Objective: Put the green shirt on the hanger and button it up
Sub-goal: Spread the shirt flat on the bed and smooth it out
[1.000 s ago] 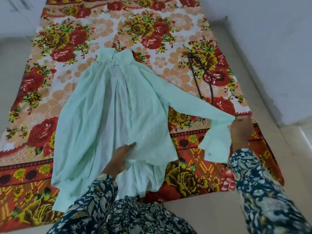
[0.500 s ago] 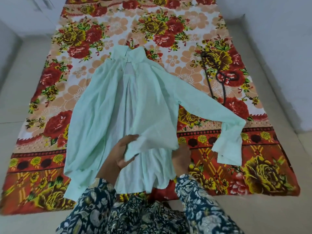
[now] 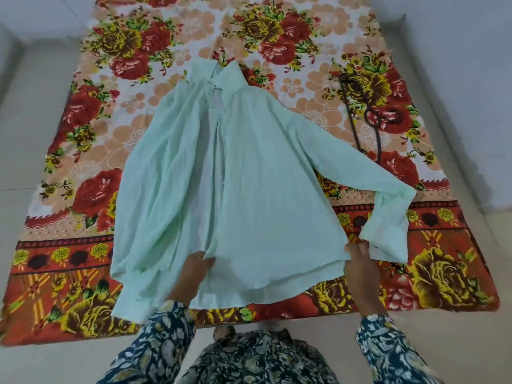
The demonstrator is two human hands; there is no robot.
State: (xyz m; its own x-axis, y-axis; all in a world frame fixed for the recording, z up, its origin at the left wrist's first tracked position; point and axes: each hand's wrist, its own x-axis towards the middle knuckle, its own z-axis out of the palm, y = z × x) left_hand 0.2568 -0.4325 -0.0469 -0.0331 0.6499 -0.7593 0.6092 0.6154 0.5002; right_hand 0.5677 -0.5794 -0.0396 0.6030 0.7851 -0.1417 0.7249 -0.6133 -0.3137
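Observation:
The pale green shirt (image 3: 266, 189) lies front up and unbuttoned on a floral sheet (image 3: 155, 45), collar away from me and sleeves spread. My left hand (image 3: 194, 270) pinches the lower edge of the front opening. At the shirt's right lower corner, my right hand (image 3: 358, 270) touches the side edge with its fingers straight, beside the right cuff (image 3: 388, 236). A thin dark hanger (image 3: 372, 120) lies on the sheet to the right of the shirt, apart from it.
The floral sheet covers a pale floor (image 3: 33, 120). A white wall (image 3: 471, 79) runs along the right. My patterned sleeves and clothing (image 3: 257, 356) fill the bottom of the view.
My right hand let go of the right cuff, came to the front panel and drew it out flat to the right. The left hand stayed at the front opening.

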